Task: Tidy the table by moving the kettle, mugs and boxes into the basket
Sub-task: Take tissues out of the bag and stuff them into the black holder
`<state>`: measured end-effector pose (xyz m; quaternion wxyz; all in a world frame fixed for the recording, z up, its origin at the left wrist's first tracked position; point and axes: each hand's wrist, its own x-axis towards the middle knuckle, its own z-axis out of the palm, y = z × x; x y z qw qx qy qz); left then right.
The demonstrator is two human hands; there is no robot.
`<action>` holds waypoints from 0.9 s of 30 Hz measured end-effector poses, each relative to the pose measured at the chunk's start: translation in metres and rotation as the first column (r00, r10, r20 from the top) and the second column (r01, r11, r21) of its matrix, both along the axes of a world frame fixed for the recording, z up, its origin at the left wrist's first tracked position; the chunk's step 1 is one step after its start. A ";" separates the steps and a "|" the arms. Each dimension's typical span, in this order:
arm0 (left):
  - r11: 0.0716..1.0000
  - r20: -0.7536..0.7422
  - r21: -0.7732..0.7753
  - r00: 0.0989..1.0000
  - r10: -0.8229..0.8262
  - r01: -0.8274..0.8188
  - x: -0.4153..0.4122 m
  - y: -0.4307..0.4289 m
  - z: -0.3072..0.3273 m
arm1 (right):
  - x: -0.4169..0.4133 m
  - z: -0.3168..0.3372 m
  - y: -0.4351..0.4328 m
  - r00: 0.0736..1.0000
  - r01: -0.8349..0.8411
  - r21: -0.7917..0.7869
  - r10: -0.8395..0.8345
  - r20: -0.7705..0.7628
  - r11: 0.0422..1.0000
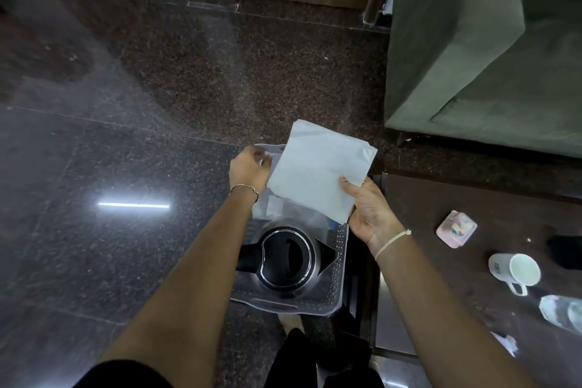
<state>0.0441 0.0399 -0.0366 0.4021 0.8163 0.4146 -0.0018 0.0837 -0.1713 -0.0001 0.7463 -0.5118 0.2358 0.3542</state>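
Floor (126,135): dark speckled stone, polished, with a bright strip of light reflected at the left.
Sofa (472,57): green, at the upper right, behind the table.
Table (472,198): dark top along the right edge of the head view.
Basket (342,261): pale, perforated walls, standing on the floor just beside the table's left edge.
Kettle (285,257): steel body with a black lid and handle, upright in the near half of the basket, seen from above.
White box (321,167): flat and pale, held tilted above the far half of the basket, well above the kettle and not touching it.
Left hand (248,167): forearm reaches forward from the lower left, with a thin bracelet at the wrist. The hand sits at the box's left edge, over the basket's far rim, its back towards the camera.
Left fingers: curled inward. I cannot tell whether they pinch the box's edge or the rim.
Right hand (368,211): forearm comes in from the lower right, a pale thread round the wrist, palm turned partly up.
Right fingers: thumb pressed flat on top of the box near its near-right corner, the others hidden beneath it, so the hand pinches the box.
Mug (511,269): white, lying on its side on the table, mouth towards the camera.
Pink box (456,228): small, on the table beyond the mug, apart from it.
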 end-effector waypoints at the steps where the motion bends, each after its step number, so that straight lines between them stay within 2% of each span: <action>1: 0.996 0.041 -0.077 0.998 0.037 -0.034 0.005 -0.004 0.012 | 0.000 0.006 -0.004 1.000 -0.007 0.017 0.007 0.016 1.000; 3: 0.964 0.056 -0.263 0.997 0.053 -0.036 0.016 -0.014 0.036 | 0.000 0.020 -0.014 0.999 -0.024 0.053 0.021 0.042 0.998; 5: 0.879 0.002 -0.475 0.999 0.051 -0.044 0.024 -0.027 0.061 | 0.001 0.035 -0.029 0.997 -0.038 0.064 0.033 0.066 0.997; 8: 0.607 0.043 -0.795 0.997 0.063 -0.004 0.027 -0.055 0.097 | 0.004 0.060 -0.057 0.993 -0.050 0.033 0.047 0.105 0.998; 9: 0.537 0.087 -0.842 0.995 0.047 0.048 0.025 -0.066 0.108 | 0.004 0.068 -0.068 0.992 -0.049 0.029 0.045 0.117 0.998; 11: 0.468 0.168 -0.869 0.986 -0.017 0.157 0.020 -0.093 0.128 | 0.003 0.085 -0.094 0.989 -0.042 0.031 0.037 0.147 0.999; 13: 0.453 0.215 -0.861 0.972 -0.092 0.233 0.014 -0.123 0.148 | 0.001 0.101 -0.124 0.983 -0.035 0.035 0.029 0.180 0.999; 15: 0.482 0.227 -0.835 0.964 -0.139 0.266 0.008 -0.157 0.164 | -0.003 0.114 -0.158 0.979 -0.018 0.040 0.010 0.202 0.999; 21: 0.575 0.283 -0.760 0.951 -0.127 0.303 0.012 -0.283 0.174 | -0.013 0.131 -0.276 0.973 0.089 0.032 -0.094 0.209 0.995; 27: 0.601 0.336 -0.710 0.927 -0.168 0.366 0.025 -0.409 0.165 | -0.023 0.129 -0.398 0.924 0.189 -0.215 -0.100 0.369 0.958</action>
